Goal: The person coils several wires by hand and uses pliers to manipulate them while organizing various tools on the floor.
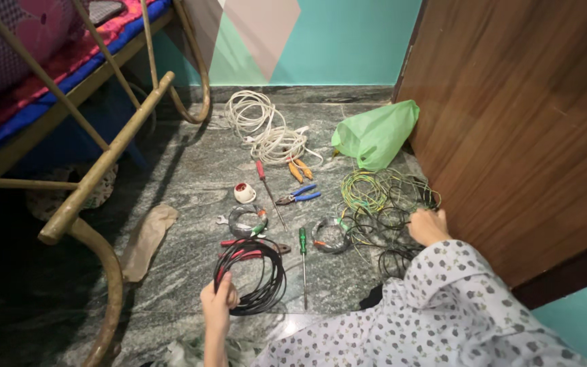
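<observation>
your left hand (218, 304): fingers curled around the near-left edge of a coil of black and red wire (251, 275), gripping it; the coil rests on the grey stone floor (191, 183), straight ahead of you and low in view.

your right hand (429, 226): knuckles toward the camera, fingers buried in a loose tangle of black, green and yellow wires (382, 204) by the wooden door (524, 129). cannot tell whether those fingers are clenched on a strand or just resting among them. your patterned sleeve (443, 306) covers the arm up to the wrist.

between the two hands: a green-handled screwdriver (303, 261) lies lengthwise, just right of the black coil. a small grey wire coil (331, 235) sits just left of the tangle. another small coil with a green and red bit (248, 221) lies just above the black one, and red-handled pliers (253, 245) are partly under the black coil's far rim.

farther out: a red-handled screwdriver (267, 187), blue-handled pliers (299, 195), orange-handled pliers (299, 169), a small white round fitting (244, 193). beyond them, a heap of white cable (266, 129) near the teal wall. a green plastic bag (376, 134) leans at the foot of the door.

left side: a metal bed frame (103, 163) with a bright mattress, and a strip of beige cloth (147, 239) flat on the floor beside it.
</observation>
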